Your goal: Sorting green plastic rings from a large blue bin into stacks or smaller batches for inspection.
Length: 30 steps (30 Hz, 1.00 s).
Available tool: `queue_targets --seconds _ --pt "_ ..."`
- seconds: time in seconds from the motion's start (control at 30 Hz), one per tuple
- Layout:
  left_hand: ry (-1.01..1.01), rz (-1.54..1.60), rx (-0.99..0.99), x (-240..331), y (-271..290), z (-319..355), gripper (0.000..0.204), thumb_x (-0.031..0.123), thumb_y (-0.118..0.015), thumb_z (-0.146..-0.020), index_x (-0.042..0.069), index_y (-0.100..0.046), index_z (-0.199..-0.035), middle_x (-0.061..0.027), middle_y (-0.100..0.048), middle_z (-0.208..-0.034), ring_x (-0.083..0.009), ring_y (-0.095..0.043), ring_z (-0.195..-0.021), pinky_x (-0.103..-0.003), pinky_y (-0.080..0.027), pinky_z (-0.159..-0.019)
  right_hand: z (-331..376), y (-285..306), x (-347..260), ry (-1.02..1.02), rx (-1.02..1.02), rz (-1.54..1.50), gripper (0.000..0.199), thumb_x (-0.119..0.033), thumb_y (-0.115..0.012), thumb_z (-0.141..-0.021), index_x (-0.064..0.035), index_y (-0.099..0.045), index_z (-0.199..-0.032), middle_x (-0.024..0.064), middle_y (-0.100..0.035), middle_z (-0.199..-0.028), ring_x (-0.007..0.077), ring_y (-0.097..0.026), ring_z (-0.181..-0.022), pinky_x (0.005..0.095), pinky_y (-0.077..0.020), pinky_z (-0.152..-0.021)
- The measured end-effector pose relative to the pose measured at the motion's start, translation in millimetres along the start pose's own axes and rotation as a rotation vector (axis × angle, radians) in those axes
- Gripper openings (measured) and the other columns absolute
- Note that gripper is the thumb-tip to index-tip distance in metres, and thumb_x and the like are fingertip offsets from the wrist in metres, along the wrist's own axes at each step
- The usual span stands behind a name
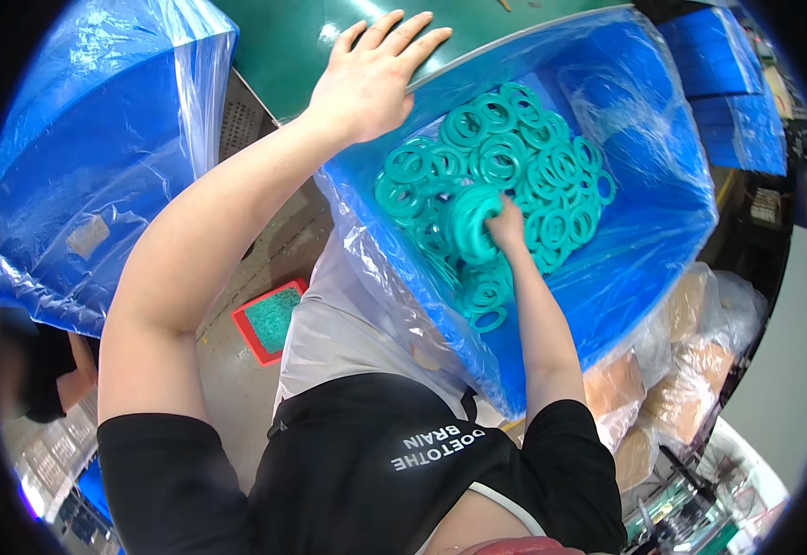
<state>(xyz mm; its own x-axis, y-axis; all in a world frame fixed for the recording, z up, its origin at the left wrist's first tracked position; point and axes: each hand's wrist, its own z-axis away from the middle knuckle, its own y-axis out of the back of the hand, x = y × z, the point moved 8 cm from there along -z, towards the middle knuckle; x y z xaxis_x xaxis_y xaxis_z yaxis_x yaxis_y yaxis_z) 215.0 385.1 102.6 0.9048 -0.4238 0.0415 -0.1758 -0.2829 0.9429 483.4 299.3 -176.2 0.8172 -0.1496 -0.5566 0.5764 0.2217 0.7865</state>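
Teal rings (561,166) heaped loosely inside a blue bin (644,245) lined with clear plastic (390,273), lower layers hidden under the top ones. Right hand (507,225) closed around a bunched stack of rings (468,225) within the bin, fingertips out of sight, count impossible to tell. Left hand (371,79) spread wide over the edge of a green tabletop (279,42), cropped above. Another blue bin (61,176) at far left, cut off; below, a blurred co-worker (38,370).
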Motion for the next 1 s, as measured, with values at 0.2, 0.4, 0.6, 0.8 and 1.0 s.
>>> queue_targets --seconds 0.2,0.4,0.6,0.8,1.0 --pt "-0.029 0.009 0.031 0.9 3.3 1.2 0.078 0.015 -0.065 -0.077 0.026 -0.027 -0.143 -0.002 -0.031 -0.146 -0.0244 -0.031 -0.134 -0.044 -0.025 -0.11 62.6 97.6 22.0 -0.283 0.334 -0.939 0.034 0.003 -0.062 -0.076 -0.0021 -0.059 -0.109 0.0069 -0.065 -0.096 0.0224 -0.063 -0.082 0.0339 -0.0509 -0.074" --pt "-0.226 0.031 0.262 25.9 32.5 13.3 0.051 0.019 -0.064 -0.078 0.018 -0.049 -0.126 -0.0025 -0.043 -0.136 -0.0237 -0.036 -0.129 -0.046 -0.031 -0.103 171.3 134.2 -44.8 -0.078 0.221 -1.556 0.024 -0.016 -0.069 -0.08 -0.007 -0.061 -0.101 0.0098 -0.064 -0.089 0.0177 -0.062 -0.077 0.0312 -0.0531 -0.063" --pt "-0.136 1.354 -0.525 207.8 38.9 153.9 0.025 0.019 -0.055 -0.091 0.004 -0.06 -0.112 -0.0113 -0.062 -0.104 -0.0238 -0.059 -0.096 -0.036 -0.047 -0.083 271.8 127.6 -67.1 -0.059 0.35 -1.543 0.025 -0.018 -0.07 -0.08 -0.0059 -0.06 -0.099 0.0118 -0.063 -0.086 0.0192 -0.062 -0.071 0.0272 -0.0495 -0.052" --pt "0.239 1.665 -0.796 236.9 59.2 232.2 0.02 0.013 -0.054 -0.093 0.0 -0.056 -0.108 -0.0069 -0.062 -0.094 -0.0106 -0.06 -0.081 -0.026 -0.05 -0.072 346.0 130.4 -102.6 -0.196 0.307 -1.404 0.037 -0.009 -0.072 -0.077 -0.0009 -0.053 -0.107 0.0128 -0.063 -0.093 0.0203 -0.065 -0.075 0.0336 -0.0575 -0.063" --pt "0.202 1.753 -0.781 235.7 75.2 262.3 0.018 0.005 -0.057 -0.087 0.0 -0.05 -0.103 -0.0062 -0.06 -0.095 -0.0119 -0.06 -0.09 -0.027 -0.052 -0.075 365.3 94.6 -84.4 -0.278 0.294 -1.368 0.03 -0.009 -0.07 -0.076 -0.0028 -0.057 -0.102 0.0073 -0.063 -0.082 0.0167 -0.063 -0.069 0.0279 -0.0527 -0.057"
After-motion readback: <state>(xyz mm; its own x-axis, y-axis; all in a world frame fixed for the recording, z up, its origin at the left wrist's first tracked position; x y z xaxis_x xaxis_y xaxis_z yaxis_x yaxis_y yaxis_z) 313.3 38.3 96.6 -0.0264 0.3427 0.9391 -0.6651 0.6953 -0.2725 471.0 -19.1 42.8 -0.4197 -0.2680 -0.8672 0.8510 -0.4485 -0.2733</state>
